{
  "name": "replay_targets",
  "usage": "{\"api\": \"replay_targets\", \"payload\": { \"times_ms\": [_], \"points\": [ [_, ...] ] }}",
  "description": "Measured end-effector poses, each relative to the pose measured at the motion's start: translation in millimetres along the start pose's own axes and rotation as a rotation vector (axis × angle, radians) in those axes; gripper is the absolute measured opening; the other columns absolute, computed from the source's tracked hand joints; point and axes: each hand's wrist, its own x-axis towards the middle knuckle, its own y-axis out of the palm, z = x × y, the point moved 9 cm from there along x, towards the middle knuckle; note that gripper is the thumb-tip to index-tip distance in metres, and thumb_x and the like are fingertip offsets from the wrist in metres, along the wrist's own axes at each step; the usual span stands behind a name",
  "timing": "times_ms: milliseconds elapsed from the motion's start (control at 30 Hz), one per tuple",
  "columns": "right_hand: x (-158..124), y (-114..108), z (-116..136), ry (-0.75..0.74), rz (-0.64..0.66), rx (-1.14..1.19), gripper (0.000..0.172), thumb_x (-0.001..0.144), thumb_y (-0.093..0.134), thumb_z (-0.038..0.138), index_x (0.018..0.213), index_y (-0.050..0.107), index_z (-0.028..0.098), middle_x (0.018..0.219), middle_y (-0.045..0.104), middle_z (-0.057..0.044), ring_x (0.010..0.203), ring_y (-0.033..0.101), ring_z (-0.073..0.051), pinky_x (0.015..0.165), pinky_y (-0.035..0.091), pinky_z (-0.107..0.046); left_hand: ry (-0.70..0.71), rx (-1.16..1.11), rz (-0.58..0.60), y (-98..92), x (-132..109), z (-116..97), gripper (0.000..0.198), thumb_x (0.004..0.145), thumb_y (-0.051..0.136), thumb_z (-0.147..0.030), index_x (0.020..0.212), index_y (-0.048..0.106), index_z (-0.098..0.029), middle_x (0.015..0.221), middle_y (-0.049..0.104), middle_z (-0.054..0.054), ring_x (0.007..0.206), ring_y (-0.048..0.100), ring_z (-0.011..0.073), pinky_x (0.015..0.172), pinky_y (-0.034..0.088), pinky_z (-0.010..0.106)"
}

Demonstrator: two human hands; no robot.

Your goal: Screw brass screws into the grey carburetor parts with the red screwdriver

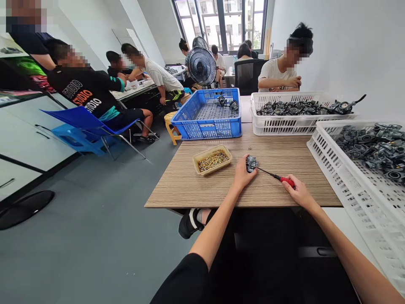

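My left hand (243, 172) is closed round a small grey metal part (252, 163) and steadies it on the wooden table (190, 185). In my right hand (297, 191) is a screwdriver with a red handle (287, 181), gripped so that its dark shaft reaches left to the part. A shallow tan tray of brass screws (212, 160) lies just left of my left hand.
A blue crate (207, 115) with a few metal parts stands at the table's far side. Two white crates (294, 120) (354, 177) full of grey metal parts stand at the back right and right. Several people sit nearby; a fan (201, 66) stands behind the blue crate.
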Motion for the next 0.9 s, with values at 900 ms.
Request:
{"api": "replay_targets", "payload": {
  "times_ms": [900],
  "points": [
    [-0.1, -0.8, -1.0, 0.000, -0.016, -0.004, 0.042, 0.095, 0.052, 0.066, 0.084, 0.053, 0.026, 0.065, 0.050, 0.003, 0.060, 0.046, -0.018, 0.061, 0.038, -0.030, -0.010, -0.026, 0.003, -1.6, -1.0, -1.4, 0.069, 0.081, 0.074, -0.023, 0.144, 0.048, -0.022, 0.136, 0.066, 0.013, 0.128, 0.063, 0.0311, 0.115, 0.050, 0.048]
  ]
}}
